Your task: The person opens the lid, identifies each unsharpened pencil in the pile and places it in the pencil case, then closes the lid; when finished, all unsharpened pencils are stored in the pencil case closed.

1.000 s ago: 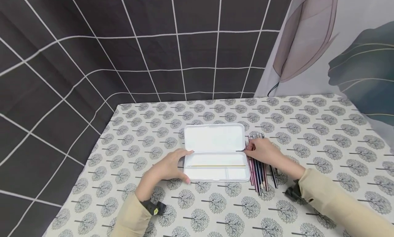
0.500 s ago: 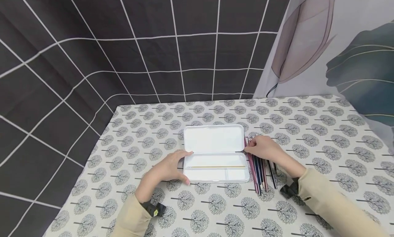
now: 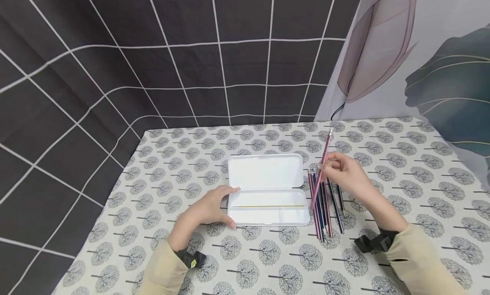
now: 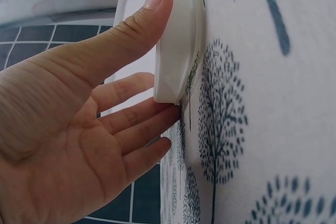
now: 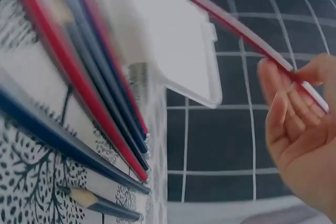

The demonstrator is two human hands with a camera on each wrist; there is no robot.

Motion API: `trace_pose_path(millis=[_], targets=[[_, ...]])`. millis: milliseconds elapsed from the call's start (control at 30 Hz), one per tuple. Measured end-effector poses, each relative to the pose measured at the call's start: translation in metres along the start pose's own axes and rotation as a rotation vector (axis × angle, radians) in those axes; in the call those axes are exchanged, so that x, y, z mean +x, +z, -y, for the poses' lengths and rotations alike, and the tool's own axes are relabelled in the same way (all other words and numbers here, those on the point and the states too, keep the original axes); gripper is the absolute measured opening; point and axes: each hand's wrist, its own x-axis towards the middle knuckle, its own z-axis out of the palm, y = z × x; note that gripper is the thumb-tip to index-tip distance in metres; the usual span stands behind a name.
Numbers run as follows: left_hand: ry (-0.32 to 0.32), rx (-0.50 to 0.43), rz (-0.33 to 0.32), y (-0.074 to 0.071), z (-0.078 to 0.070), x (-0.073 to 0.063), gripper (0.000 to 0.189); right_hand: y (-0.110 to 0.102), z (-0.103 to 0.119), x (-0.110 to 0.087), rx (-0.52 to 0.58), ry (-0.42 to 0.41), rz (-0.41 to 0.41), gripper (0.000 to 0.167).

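Observation:
A white pencil case (image 3: 266, 171) lies with its lid folded back in the head view, a thin yellow strip along its divided tray. At its left end, my left hand (image 3: 208, 207) holds the case, thumb at the front corner and fingers at the back; the left wrist view shows the thumb (image 4: 131, 35) on the white side wall. My right hand (image 3: 346, 176) pinches a red pencil (image 3: 327, 146) between thumb and fingers, raised and slanting. In the right wrist view this pencil (image 5: 247, 35) overlaps the white lid at its dark lower tip.
Several red and dark blue pencils (image 3: 328, 218) lie loosely side by side, just right of the case. A cloth with tree prints (image 3: 249, 269) covers the table. Behind stands a dark curtain (image 3: 245, 65) with white grid lines, and a leaf-patterned one (image 3: 386, 52) hangs at the right.
My right hand has risen from the pencils and moved slightly right, bringing up one red pencil that now stands slanted. My left hand and the case have stayed in place.

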Motion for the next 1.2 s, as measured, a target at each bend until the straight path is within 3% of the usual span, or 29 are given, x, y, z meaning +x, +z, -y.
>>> trace_pose_path(millis=[167,300,533,800,967,1200], targets=[[0.002,-0.003,-0.001,0.000,0.000,0.000,0.100,0.018,0.000,0.003,-0.118,-0.347,-0.039,0.018],[-0.009,-0.007,-0.004,0.002,0.001,-0.001,0.100,0.029,-0.001,0.010,-0.244,-0.482,0.013,0.018],[-0.028,-0.014,0.010,0.001,-0.002,0.001,0.099,0.048,0.007,0.019,-0.365,-0.460,0.215,0.015],[-0.048,-0.006,-0.004,-0.002,0.000,0.004,0.101,0.066,0.005,0.023,-0.439,-0.522,0.395,0.020],[-0.031,-0.031,-0.010,-0.001,-0.001,0.003,0.100,0.070,-0.003,0.019,-0.491,-0.565,0.440,0.016],[-0.026,-0.024,-0.010,-0.001,0.000,0.000,0.101,0.076,-0.010,0.011,-0.501,-0.562,0.409,0.014]])
